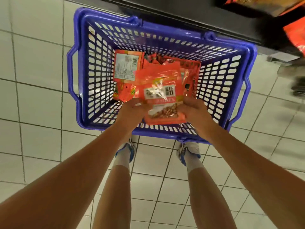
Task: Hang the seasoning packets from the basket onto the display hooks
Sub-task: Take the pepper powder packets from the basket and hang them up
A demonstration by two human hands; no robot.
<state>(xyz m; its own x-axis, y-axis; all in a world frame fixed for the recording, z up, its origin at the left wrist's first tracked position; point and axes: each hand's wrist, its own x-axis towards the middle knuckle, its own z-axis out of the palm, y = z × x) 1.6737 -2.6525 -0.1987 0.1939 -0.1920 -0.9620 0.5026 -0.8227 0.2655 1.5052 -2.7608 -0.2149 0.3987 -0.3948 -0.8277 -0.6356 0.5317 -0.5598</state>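
A blue plastic basket (92, 66) stands on the tiled floor in front of my feet. Several orange-red seasoning packets (127, 66) lie in its bottom, one turned with its white label side up. Over the basket's near half I hold a small stack of these packets (162, 90) between both hands. My left hand (132, 111) grips the stack's lower left edge and my right hand (192, 109) grips its lower right edge, fingers curled under it. The display hooks are not visible.
A dark shelf base (189, 19) runs along the top, just behind the basket. Blurred orange packets (295, 38) show at the upper right. White floor tiles (38, 100) spread to the left and right. My shoes (189, 151) stand close to the basket's near rim.
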